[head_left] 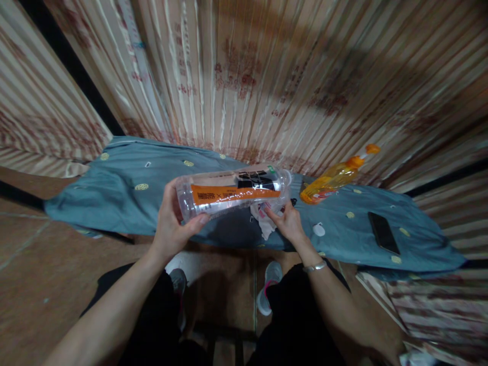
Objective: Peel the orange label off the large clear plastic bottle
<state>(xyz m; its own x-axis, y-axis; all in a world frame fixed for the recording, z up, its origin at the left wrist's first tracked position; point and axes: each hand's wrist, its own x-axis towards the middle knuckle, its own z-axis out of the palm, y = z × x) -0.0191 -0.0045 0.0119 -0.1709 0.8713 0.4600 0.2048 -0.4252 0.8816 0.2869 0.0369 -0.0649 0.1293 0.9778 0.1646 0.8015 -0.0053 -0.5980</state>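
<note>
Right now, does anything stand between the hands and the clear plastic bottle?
Nothing visible blocks the left hand, gripping the clear plastic bottle near its base. A crumpled tissue or cloth is at the right hand, by the neck; whether it separates them is hidden.

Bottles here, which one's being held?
The clear, orange-labelled bottle in the left hand; the yellow, orange-topped bottle rests on the blue-green cloth, with no hand touching it.

Looked like a home. Printed curtains (236, 76) hung behind, patterned blue cloth (163, 165) was spread in front, phone (383, 233) lying on it.
</note>
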